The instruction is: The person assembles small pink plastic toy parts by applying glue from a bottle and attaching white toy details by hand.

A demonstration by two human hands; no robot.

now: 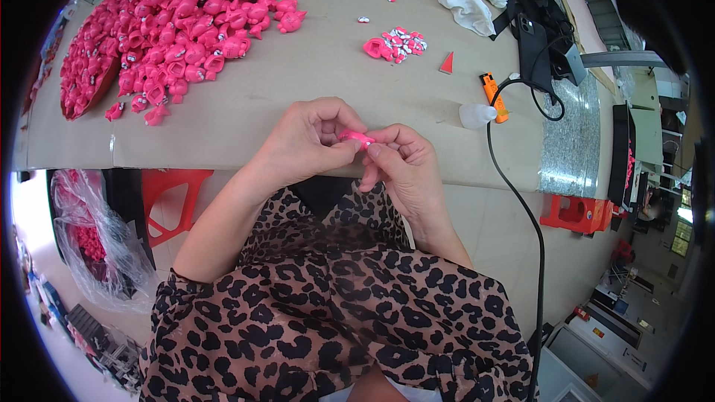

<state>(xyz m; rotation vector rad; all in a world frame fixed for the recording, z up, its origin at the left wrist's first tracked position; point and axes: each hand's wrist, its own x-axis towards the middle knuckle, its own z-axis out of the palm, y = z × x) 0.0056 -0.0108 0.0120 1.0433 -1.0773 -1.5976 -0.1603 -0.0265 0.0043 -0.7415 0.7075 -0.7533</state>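
Both hands meet over the near edge of the table, around a small pink plastic figure part (pixel 356 136). My left hand (pixel 316 138) pinches it between thumb and fingers. My right hand (pixel 402 156) closes its thumb and forefinger at the part's right end, where a small white spot shows; fingers hide most of it. Beyond the hands lies a small pile of pink-and-white pieces (pixel 406 43), with a hollow pink part (pixel 377 48) at its left. A big heap of hollow pink parts (pixel 186 18) covers the table's far left.
Right of the hands stand a small white squeeze bottle (pixel 477 115) and an orange cutter-like tool (pixel 494 97). A red triangular piece (pixel 447 63) lies nearby. A black cable (pixel 514 190) runs from a phone-like device (pixel 529 48) over the table's edge. A red stool (pixel 175 201) is below left.
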